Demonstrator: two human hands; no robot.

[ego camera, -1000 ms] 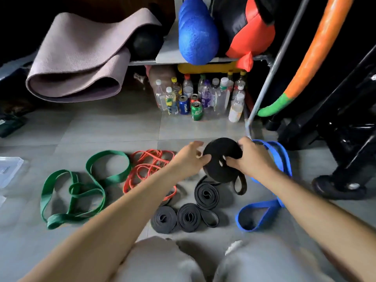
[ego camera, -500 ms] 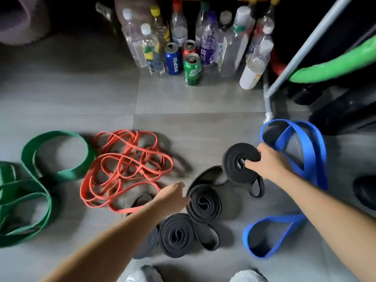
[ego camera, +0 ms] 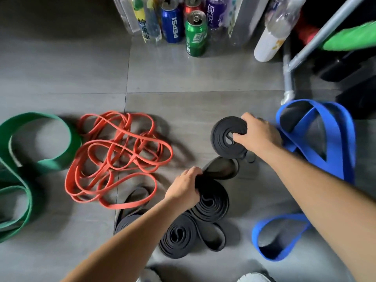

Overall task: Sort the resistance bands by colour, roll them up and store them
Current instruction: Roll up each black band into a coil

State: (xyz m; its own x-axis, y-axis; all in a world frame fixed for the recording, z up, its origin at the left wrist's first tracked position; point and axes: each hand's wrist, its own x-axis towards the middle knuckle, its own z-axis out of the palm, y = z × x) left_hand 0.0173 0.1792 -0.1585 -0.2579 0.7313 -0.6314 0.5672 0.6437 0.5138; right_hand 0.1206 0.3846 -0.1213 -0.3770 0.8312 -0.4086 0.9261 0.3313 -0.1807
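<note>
My right hand (ego camera: 257, 135) grips a rolled black band (ego camera: 224, 137) just above the floor, thumb near its centre hole. Its loose tail (ego camera: 220, 169) loops down on the tiles. My left hand (ego camera: 184, 187) curls its fingers over the edge of a second black roll (ego camera: 212, 202) lying on the floor. A third black roll (ego camera: 178, 237) lies in front of that one, and another black band (ego camera: 132, 206) is partly hidden under my left forearm. Orange bands (ego camera: 118, 157) lie tangled to the left, green bands (ego camera: 40, 151) further left, a blue band (ego camera: 317, 143) on the right.
Bottles and cans, among them a green can (ego camera: 195, 33) and a blue can (ego camera: 172, 23), stand in a row at the back. A grey metal rack leg (ego camera: 289, 78) comes down at the right beside dark equipment. Grey floor tiles lie between the cans and the bands.
The view has dropped closer to the floor. My left hand left the roll held by the right and came down onto the black roll on the floor. The right hand still holds its roll.
</note>
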